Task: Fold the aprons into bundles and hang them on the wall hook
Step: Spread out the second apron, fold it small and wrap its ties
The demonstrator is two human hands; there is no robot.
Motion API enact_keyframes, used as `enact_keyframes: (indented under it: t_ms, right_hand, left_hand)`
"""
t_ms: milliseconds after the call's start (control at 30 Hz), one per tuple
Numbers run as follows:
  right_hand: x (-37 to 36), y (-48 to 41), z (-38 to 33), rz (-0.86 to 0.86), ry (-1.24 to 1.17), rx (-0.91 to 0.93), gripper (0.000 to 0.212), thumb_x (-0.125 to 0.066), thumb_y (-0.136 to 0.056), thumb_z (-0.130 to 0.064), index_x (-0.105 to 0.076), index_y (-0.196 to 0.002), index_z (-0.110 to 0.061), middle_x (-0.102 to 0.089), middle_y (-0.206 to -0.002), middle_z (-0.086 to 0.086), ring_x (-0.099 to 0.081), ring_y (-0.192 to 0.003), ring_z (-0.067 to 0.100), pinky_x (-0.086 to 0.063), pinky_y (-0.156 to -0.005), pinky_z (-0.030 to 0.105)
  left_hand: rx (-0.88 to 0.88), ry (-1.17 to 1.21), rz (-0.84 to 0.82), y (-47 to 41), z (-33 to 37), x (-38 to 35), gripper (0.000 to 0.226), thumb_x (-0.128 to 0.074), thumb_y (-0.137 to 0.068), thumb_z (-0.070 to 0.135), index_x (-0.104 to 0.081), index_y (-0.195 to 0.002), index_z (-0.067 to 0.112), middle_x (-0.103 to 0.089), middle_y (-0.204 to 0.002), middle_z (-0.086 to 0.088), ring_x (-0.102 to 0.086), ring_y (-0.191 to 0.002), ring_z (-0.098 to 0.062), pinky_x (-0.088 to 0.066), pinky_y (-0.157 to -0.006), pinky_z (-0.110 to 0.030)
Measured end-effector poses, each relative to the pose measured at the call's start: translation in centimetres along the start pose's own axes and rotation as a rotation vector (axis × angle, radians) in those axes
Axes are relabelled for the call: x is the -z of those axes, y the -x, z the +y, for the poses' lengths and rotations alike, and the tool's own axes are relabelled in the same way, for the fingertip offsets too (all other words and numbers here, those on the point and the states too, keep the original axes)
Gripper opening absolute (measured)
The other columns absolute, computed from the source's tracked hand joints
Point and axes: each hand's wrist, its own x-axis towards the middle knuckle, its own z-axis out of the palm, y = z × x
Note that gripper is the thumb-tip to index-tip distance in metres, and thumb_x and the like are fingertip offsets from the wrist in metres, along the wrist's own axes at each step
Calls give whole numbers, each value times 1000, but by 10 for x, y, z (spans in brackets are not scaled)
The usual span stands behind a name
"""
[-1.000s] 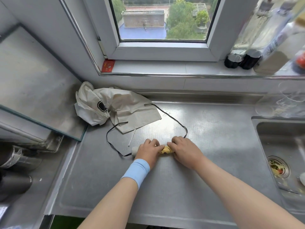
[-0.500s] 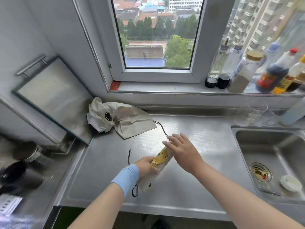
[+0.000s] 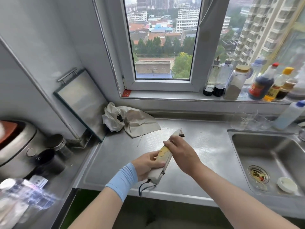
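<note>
Lifted clear of the counter (image 3: 206, 146), the rolled apron (image 3: 165, 158) now slants toward one o'clock, fingers of the left hand (image 3: 146, 165) gripping its lower half, those of the right hand (image 3: 180, 154) curled over its upper half. Rolling looks done, so hanging likely follows; the second apron (image 3: 140, 123) lies crumpled at eleven o'clock.

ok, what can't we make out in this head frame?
- No wall hook anywhere in the head view.
- rolled apron: the right hand covers its middle, so whether the strap is wound round it is hidden; the left hand hides its near side.
- crumpled apron: bunched on itself, straps mostly hidden.
- bottom-left clutter: blurred, unidentifiable.
- sill bottles: labels too small to read.
</note>
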Motion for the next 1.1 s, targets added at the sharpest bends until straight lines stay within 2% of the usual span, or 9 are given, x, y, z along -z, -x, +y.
enact_keyframes:
  t_ms: [167,333,467,567,633,733,900,1000,1100]
  right_hand:
    - [13,-22,-17,101,-156,-162,38,-68,-79,3,-68,-114,-12,-63,-111,5,-59,-99,25,-52,-80,33]
    - [24,-58,-20,-141,-284,-432,13,-68,-84,-27,-75,-95,-29,-74,-85,-10,-66,-79,14,-53,-71,32]
    - [27,-102,-28,-281,-680,-650,21,-66,-71,-32,-73,-74,-12,-65,-62,0,-54,-57,16,-51,-59,41]
    - [33,-142,-34,-362,-865,-665,11,-71,-79,-16,-76,-78,-6,-67,-71,10,-57,-64,20,-51,-61,41]
    - [41,-164,-36,-397,-905,-682,9,-71,-81,-5,-76,-86,-1,-71,-80,18,-65,-68,23,-59,-64,39]
    - [42,-194,-35,-509,-996,-716,18,-66,-84,5,-73,-101,4,-72,-101,25,-72,-83,28,-61,-78,45]
    - [50,-228,-38,-778,-1291,-663,42,-41,-92,18,-58,-128,5,-64,-127,21,-60,-121,34,-49,-104,44]
    - [44,-254,-39,-796,-1443,-663,38,-48,-94,-2,-54,-130,6,-59,-125,22,-56,-116,36,-42,-109,44]
    - [27,-281,-51,-686,-1117,-697,33,-60,-96,-36,-65,-111,-7,-64,-108,20,-59,-95,26,-46,-90,39]
  left_hand:
    - [-80,89,113,9,4,8,72,-77,-74,1,-42,-137,12,-66,-95,-16,-65,-75,-27,-56,-67,-37]
    - [-245,117,219,4,23,23,83,-78,-66,4,-36,-136,16,-62,-118,-19,-66,-93,-29,-57,-79,-40]
    - [-277,-54,166,0,45,44,87,-82,-67,18,-36,-142,14,-62,-123,-10,-64,-106,-23,-52,-85,-32]
    - [-230,-111,-5,5,69,53,66,-72,-77,13,-42,-136,6,-64,-107,-8,-64,-96,-20,-52,-81,-30]
    - [-239,-129,-25,3,84,64,66,-71,-77,13,-43,-136,7,-63,-113,-12,-63,-103,-22,-53,-85,-33]
    - [-226,-128,5,-1,104,87,71,-76,-74,19,-43,-137,11,-57,-128,-23,-59,-111,-31,-52,-93,-43]
    - [-239,-120,20,-1,132,119,57,-72,-77,17,-48,-129,11,-59,-104,-14,-62,-90,-25,-56,-75,-38]
    - [-281,-107,50,-6,146,148,50,-70,-84,19,-49,-128,11,-63,-110,-18,-65,-96,-31,-56,-82,-41]
    - [-289,-177,92,-14,159,164,52,-74,-81,21,-53,-126,5,-63,-116,-23,-65,-103,-34,-54,-89,-42]
